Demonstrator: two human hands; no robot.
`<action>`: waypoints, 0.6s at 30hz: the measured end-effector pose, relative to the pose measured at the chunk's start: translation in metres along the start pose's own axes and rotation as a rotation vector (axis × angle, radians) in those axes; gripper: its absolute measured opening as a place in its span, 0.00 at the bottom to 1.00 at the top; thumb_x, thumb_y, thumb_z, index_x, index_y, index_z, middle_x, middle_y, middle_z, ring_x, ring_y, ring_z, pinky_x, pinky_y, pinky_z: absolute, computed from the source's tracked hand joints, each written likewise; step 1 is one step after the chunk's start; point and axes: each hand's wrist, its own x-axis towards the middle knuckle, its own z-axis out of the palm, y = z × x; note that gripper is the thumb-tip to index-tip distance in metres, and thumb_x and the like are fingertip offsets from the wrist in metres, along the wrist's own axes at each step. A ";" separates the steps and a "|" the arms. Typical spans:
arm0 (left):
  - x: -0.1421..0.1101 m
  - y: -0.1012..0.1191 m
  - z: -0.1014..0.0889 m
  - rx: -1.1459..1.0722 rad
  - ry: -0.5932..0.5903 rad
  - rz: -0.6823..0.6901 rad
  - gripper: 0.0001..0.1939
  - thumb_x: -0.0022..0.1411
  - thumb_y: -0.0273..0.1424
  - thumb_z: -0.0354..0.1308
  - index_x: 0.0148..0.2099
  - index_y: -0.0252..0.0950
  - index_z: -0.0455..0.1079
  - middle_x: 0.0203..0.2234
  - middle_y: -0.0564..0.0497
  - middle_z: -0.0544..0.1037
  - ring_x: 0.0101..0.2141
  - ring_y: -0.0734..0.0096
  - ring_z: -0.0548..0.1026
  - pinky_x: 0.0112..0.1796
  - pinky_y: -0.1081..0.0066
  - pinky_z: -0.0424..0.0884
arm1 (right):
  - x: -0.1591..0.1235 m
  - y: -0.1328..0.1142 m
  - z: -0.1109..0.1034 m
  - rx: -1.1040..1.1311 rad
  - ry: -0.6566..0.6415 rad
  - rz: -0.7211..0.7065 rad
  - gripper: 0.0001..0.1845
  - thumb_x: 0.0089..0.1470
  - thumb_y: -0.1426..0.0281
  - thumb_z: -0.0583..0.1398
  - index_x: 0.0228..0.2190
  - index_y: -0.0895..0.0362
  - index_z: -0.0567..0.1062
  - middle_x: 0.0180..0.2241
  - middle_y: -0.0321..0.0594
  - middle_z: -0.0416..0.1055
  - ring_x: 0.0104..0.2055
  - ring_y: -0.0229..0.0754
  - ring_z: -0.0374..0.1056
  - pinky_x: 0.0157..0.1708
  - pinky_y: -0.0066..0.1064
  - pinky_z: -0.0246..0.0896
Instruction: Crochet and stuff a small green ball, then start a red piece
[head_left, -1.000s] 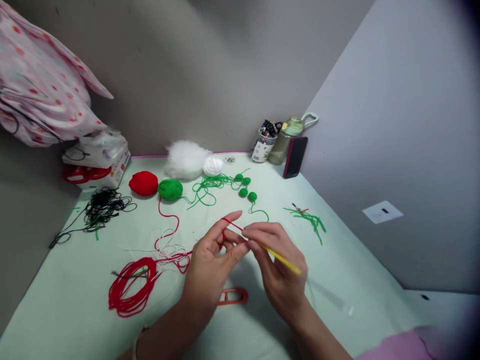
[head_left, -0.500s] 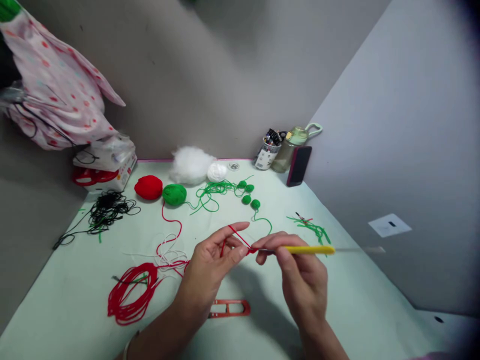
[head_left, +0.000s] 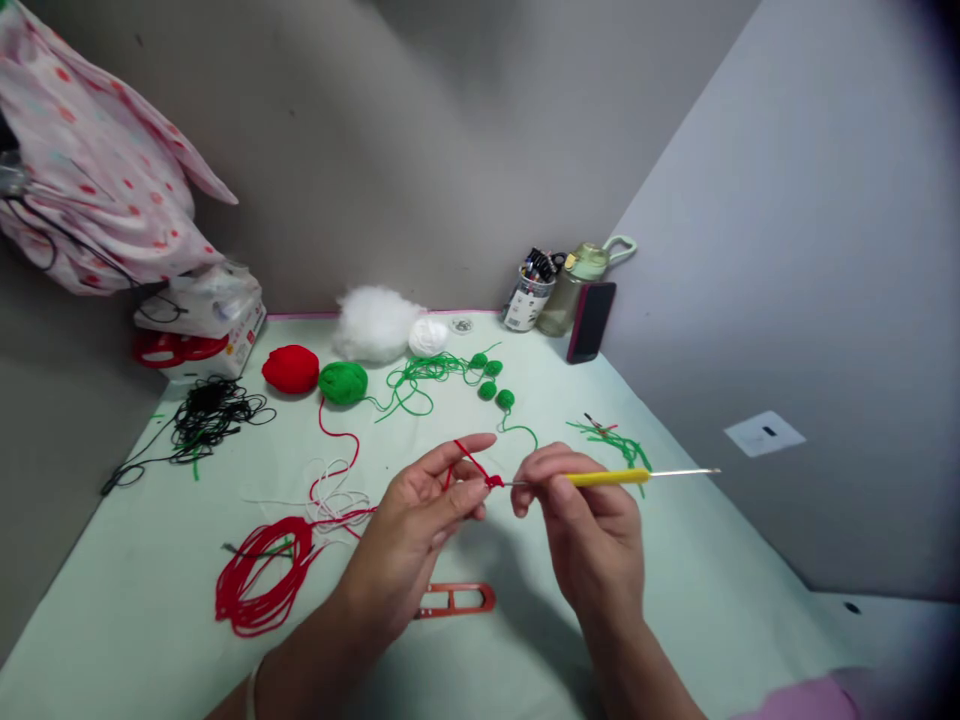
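Note:
Between thumb and fingers my left hand (head_left: 424,520) pinches a small piece of red crochet (head_left: 493,482), with red yarn (head_left: 471,458) looped over its raised index finger. My right hand (head_left: 589,520) grips a double-ended crochet hook (head_left: 611,478) by its yellow handle. One metal end of the hook meets the red stitches; the other sticks out to the right. Below my left hand lies a pair of orange thread snips (head_left: 457,600), partly covered. A coil of red yarn (head_left: 262,580) and loose white yarn (head_left: 337,500) lie to the left.
Red (head_left: 291,370), green (head_left: 343,383) and white (head_left: 427,337) yarn balls stand at the back beside white stuffing (head_left: 376,323). Several small green pieces (head_left: 487,391) lie mid-table. A phone (head_left: 592,322), bottle (head_left: 562,300) and pen cup (head_left: 527,302) stand back right; black yarn (head_left: 214,415) lies left.
The hook has tilted slightly, its right end rising and coming into sharper view. Both hands sit slightly higher in view, and the whole scene has shifted a little up and left.

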 end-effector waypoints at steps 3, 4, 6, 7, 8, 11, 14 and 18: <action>-0.002 -0.003 0.001 0.076 -0.021 0.034 0.18 0.56 0.31 0.74 0.51 0.42 0.82 0.33 0.52 0.80 0.34 0.74 0.71 0.41 0.73 0.67 | 0.002 0.002 0.002 -0.006 -0.033 0.032 0.10 0.67 0.71 0.61 0.40 0.50 0.84 0.38 0.41 0.78 0.39 0.44 0.73 0.36 0.35 0.70; -0.003 -0.004 0.000 0.100 -0.022 0.037 0.18 0.57 0.32 0.73 0.51 0.43 0.82 0.33 0.52 0.80 0.35 0.73 0.71 0.41 0.72 0.67 | 0.001 0.002 0.003 -0.033 -0.028 0.022 0.10 0.67 0.72 0.61 0.40 0.49 0.84 0.38 0.41 0.78 0.40 0.44 0.73 0.36 0.35 0.71; -0.002 -0.007 -0.001 0.146 0.009 0.042 0.18 0.58 0.33 0.73 0.52 0.43 0.82 0.32 0.53 0.79 0.34 0.73 0.71 0.41 0.73 0.67 | -0.001 0.001 0.005 -0.119 -0.034 -0.023 0.12 0.67 0.74 0.60 0.42 0.48 0.83 0.37 0.40 0.79 0.38 0.43 0.73 0.35 0.35 0.71; -0.002 -0.008 -0.002 0.154 0.035 0.049 0.19 0.58 0.34 0.73 0.53 0.43 0.81 0.31 0.54 0.78 0.34 0.74 0.71 0.41 0.73 0.67 | -0.003 0.000 0.006 -0.196 -0.047 -0.064 0.13 0.67 0.75 0.60 0.43 0.48 0.83 0.37 0.40 0.79 0.38 0.43 0.74 0.35 0.35 0.71; -0.001 -0.009 -0.002 0.142 0.056 0.059 0.20 0.58 0.34 0.73 0.53 0.43 0.81 0.31 0.54 0.78 0.35 0.74 0.72 0.41 0.73 0.67 | -0.006 0.000 0.006 -0.303 -0.067 -0.119 0.14 0.66 0.76 0.60 0.44 0.48 0.83 0.38 0.41 0.79 0.39 0.44 0.74 0.36 0.36 0.72; 0.001 -0.010 -0.001 0.012 0.052 0.034 0.21 0.56 0.34 0.75 0.53 0.40 0.81 0.29 0.55 0.77 0.30 0.78 0.71 0.42 0.74 0.68 | -0.011 -0.002 0.006 -0.635 -0.132 -0.302 0.18 0.63 0.78 0.62 0.48 0.46 0.83 0.43 0.44 0.79 0.43 0.46 0.75 0.40 0.38 0.74; 0.002 -0.008 -0.001 -0.116 0.017 -0.076 0.18 0.56 0.31 0.75 0.50 0.37 0.83 0.18 0.62 0.66 0.19 0.86 0.56 0.42 0.74 0.70 | -0.009 -0.002 0.002 -0.592 -0.058 -0.299 0.17 0.63 0.78 0.61 0.46 0.46 0.84 0.41 0.43 0.79 0.40 0.45 0.75 0.37 0.37 0.73; 0.002 -0.006 -0.003 -0.138 0.030 -0.081 0.14 0.58 0.30 0.73 0.48 0.37 0.84 0.17 0.64 0.63 0.19 0.86 0.52 0.48 0.70 0.70 | 0.000 0.000 -0.001 -0.096 0.085 -0.047 0.10 0.66 0.71 0.61 0.39 0.51 0.83 0.34 0.41 0.76 0.30 0.41 0.70 0.29 0.35 0.69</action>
